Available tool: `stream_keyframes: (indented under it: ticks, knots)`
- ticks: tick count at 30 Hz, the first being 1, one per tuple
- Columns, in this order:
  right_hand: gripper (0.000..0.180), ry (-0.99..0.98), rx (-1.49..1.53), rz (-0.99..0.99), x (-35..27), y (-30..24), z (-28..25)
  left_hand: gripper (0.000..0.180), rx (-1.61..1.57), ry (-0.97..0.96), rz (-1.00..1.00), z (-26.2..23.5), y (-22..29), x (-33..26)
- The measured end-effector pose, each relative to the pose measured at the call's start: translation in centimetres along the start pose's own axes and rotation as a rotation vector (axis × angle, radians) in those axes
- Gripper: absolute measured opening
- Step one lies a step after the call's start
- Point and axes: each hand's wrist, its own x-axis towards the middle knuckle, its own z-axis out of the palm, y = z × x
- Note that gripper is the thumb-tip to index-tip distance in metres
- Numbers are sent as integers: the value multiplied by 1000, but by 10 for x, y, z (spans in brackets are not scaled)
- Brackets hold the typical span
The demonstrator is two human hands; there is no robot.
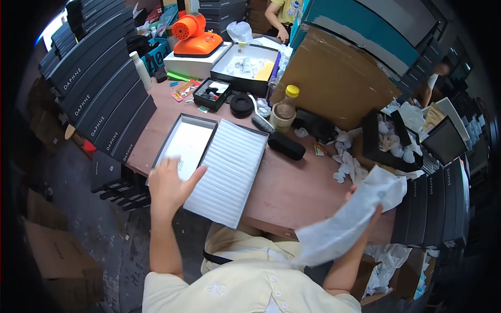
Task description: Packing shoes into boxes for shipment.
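On the table before me lies a shallow dark box with a white inside. Beside it on the right is a second tray-like half, covered by a white ribbed padded sheet. My left hand hovers over the near end of the white-lined half, thumb and fingers spread, holding nothing. At the right, over the table's front edge, my right hand grips a thin, whitish, see-through sheet. The sheet hides most of that hand; only fingertips show at its edges. I cannot tell whether it is a bag or flat paper.
Dark shoeboxes are stacked at left and right. Beyond the open box are a brush, a yellow-capped jar, a black case and an orange machine. Crumpled paper fills a black box. Other people work farther back.
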Motion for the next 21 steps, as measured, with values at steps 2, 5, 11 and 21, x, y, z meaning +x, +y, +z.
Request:
stream_keyframes:
  ticks: [2, 5, 11, 21]
  knots:
    - [73, -58, 171, 333, 6, -27, -23, 40, -233, -439, -171, 0, -33, -17]
    - [72, -116, 351, 570, 24, -22, -15, 15, -915, -485, 243, 24, -18, -30]
    - [57, -286, -779, 340, 118, 82, 164, 26, -796, -666, 567, 72, 65, -45]
    - [50, 307, -1876, 582, 277, 209, 58, 45, -356, -344, 551, 66, -33, -18]
